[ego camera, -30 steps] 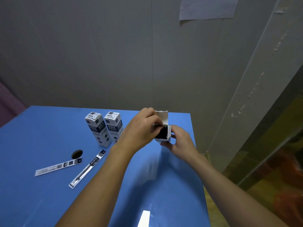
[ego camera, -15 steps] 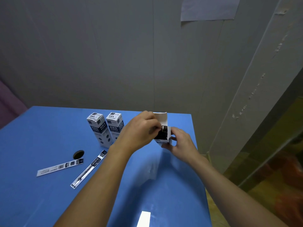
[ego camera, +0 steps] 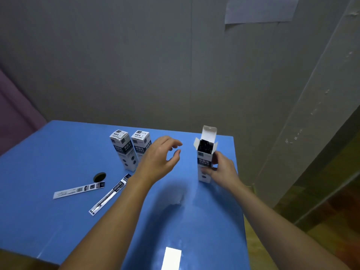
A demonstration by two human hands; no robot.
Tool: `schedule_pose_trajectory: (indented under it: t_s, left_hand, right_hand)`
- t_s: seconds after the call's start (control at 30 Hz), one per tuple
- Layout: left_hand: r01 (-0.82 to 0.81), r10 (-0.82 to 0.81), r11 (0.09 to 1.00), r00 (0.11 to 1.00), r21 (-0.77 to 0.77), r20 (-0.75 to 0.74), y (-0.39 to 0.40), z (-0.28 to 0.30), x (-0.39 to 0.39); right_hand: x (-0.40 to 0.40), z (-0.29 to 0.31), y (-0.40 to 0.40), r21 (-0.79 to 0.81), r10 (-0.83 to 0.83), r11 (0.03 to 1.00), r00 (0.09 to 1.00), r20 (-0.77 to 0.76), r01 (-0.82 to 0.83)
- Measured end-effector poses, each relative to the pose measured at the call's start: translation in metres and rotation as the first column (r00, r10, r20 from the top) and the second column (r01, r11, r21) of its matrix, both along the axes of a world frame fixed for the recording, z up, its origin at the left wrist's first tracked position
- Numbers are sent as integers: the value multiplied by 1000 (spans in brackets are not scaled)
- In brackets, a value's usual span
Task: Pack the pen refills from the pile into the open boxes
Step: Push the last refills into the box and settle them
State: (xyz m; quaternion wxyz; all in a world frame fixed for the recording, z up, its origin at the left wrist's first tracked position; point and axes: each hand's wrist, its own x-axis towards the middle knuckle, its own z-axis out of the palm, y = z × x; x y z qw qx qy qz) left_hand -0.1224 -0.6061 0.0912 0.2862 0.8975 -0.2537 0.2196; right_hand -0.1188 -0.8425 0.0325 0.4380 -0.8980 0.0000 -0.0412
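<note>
An open white-and-dark box (ego camera: 205, 162) stands upright at the right of the blue table (ego camera: 48, 152), its lid flap up and dark refills filling its mouth. My right hand (ego camera: 222, 170) grips its lower half from the right. My left hand (ego camera: 161, 156) hovers to the left of the box, fingers loosely curved, holding nothing. Two packaged pen refills (ego camera: 79, 189) (ego camera: 110, 193) lie flat on the table at the left.
Two closed boxes (ego camera: 123, 150) (ego camera: 140, 143) stand side by side behind my left hand. A round hole (ego camera: 99, 176) is in the tabletop near the refills. The table's right edge runs just beyond the open box, with a grey wall behind.
My left hand has come off the mouth of the open box and moved left, now empty. The box, held up before, now stands on the table in my right hand.
</note>
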Motion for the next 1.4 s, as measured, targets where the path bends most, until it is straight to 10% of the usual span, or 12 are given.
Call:
schedule_pose_trajectory:
  t_s: [0.5, 0.7, 1.4]
  left_hand:
    - [-555, 584, 811, 754, 186, -301, 73, -67, -102]
    - [-630, 675, 736, 656, 247, -337, 98, -77, -127]
    - [-705, 797, 604, 516, 373, -315, 301, -58, -199]
  right_hand:
    - [-6, -15, 2, -226, -193, 967, 920, -341, 119]
    - [-49, -13, 38, -467, 36, 840, 888, -458, -275]
    - [-68, 22, 279, -638, 368, 655, 908, -198, -405]
